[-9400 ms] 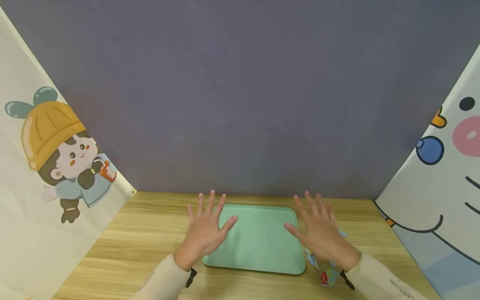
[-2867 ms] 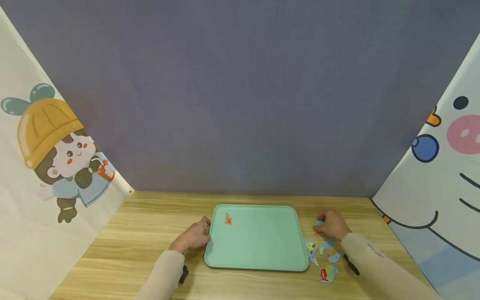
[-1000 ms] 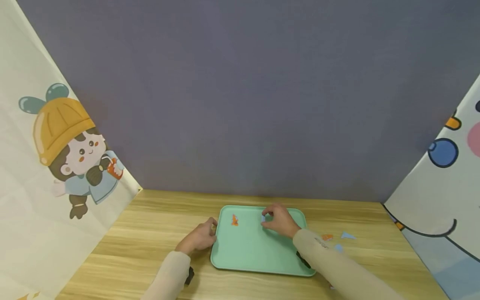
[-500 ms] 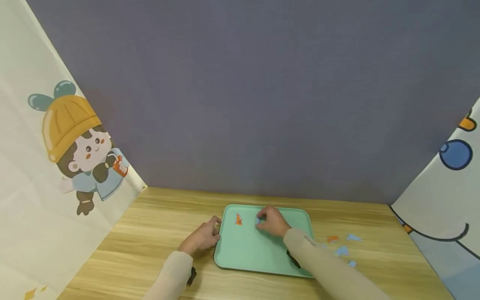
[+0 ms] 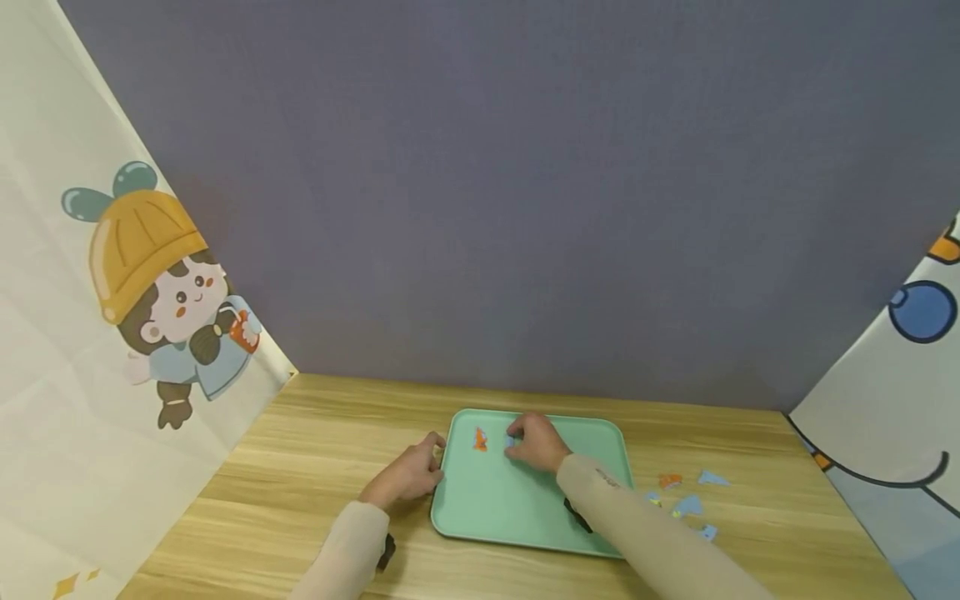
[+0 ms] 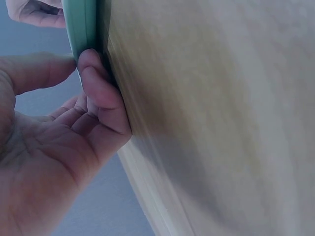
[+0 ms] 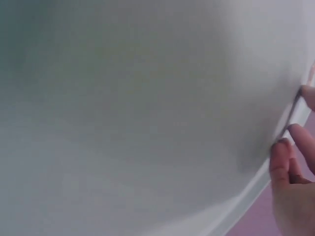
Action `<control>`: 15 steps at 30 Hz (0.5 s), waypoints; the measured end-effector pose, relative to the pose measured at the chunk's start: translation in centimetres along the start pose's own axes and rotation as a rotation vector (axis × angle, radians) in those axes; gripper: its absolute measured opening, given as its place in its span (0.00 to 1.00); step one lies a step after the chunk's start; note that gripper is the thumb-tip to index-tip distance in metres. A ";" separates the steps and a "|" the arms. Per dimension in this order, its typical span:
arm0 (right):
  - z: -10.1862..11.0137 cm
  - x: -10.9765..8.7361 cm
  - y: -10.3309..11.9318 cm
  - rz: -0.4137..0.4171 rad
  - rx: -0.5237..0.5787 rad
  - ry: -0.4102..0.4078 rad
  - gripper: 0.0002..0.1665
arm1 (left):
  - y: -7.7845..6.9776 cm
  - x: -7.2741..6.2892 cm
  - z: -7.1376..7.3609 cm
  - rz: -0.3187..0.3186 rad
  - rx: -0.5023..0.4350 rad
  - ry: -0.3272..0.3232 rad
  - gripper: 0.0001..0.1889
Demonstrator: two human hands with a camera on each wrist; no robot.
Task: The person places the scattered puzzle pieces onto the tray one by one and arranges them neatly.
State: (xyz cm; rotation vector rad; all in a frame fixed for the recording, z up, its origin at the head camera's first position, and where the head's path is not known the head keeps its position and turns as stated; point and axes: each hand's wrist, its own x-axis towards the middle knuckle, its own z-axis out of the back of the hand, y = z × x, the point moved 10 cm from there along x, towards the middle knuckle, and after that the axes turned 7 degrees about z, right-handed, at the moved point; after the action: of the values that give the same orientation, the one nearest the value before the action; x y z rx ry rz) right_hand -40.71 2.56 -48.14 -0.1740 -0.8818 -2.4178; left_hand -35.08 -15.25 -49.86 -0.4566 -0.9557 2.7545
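Note:
A mint-green tray (image 5: 487, 510) lies on the wooden table. Thumb and curled fingers of my left hand (image 5: 408, 475) pinch its left edge; the left wrist view shows that hand (image 6: 69, 137) closely at the tray rim (image 6: 81, 22). Over the tray's far part, my right hand (image 5: 540, 443) pinches a small blue puzzle piece (image 5: 509, 442), partly hidden by the fingers. Seen edge-on in the right wrist view, the thin piece (image 7: 290, 113) sits between the fingertips, low over the tray. Just left of it, an orange puzzle piece (image 5: 480, 439) rests on the tray.
Right of the tray, several loose puzzle pieces lie on the table, among them an orange one (image 5: 670, 481), a blue triangle (image 5: 712, 477) and a larger blue one (image 5: 687, 505). My right sleeve (image 5: 630, 517) crosses the tray's right side. A grey backdrop (image 5: 480, 208) rises behind.
My right hand took a piece from the right of the tray, brought it over the tray and moved it left, closer to the orange piece. My left hand stays at the tray edge.

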 end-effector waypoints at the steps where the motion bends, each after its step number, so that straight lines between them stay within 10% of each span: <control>1: 0.0 0.0 0.1 0.006 -0.001 0.002 0.16 | 0.0 0.0 0.0 -0.001 0.001 -0.001 0.23; 15: 3.6 -1.4 -1.9 -0.069 0.109 0.047 0.18 | 0.2 0.3 -0.3 0.008 -0.008 0.004 0.24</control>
State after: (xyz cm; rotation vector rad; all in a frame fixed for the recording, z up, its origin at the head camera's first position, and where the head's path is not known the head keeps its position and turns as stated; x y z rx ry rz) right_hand -40.86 6.63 -46.87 -0.0458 -1.0110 -2.4191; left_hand -35.25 -15.12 -50.28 -0.4677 -0.9664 2.7564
